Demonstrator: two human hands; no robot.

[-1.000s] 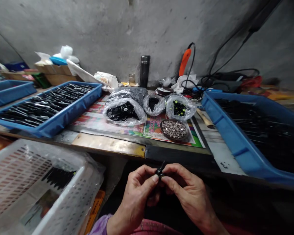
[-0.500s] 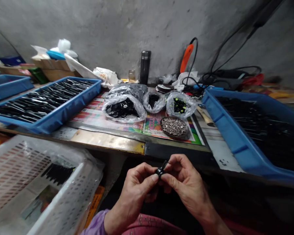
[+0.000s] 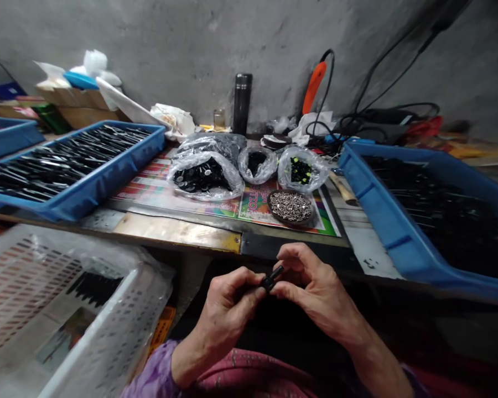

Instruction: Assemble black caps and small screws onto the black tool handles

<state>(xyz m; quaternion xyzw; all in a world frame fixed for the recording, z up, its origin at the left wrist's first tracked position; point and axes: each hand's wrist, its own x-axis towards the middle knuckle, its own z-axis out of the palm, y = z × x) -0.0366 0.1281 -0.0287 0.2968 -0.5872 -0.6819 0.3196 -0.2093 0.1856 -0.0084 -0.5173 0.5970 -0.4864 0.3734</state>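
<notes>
Piece you hold, a small black plastic part (image 3: 269, 279): smooth, glossy. Your purple cloth sleeve (image 3: 149, 373): matt, soft weave. Pink cloth (image 3: 240, 376) across your lap: matt. Bench edge, a brass-coloured metal sheet (image 3: 174, 232): scuffed, dull shine. Shallow blue plastic tray (image 3: 103, 190) to your left: smooth, satin. Clear polythene bag (image 3: 228, 185): crinkled, high gloss. Printed paper mat (image 3: 149, 190): coated, glossy. Bright metal screws (image 3: 290, 205): shiny. White perforated plastic crate (image 3: 149, 287): matt. Black cylindrical flask (image 3: 242, 102): satin, probably metal. Grey concrete wall (image 3: 191, 50): rough, matt
</notes>
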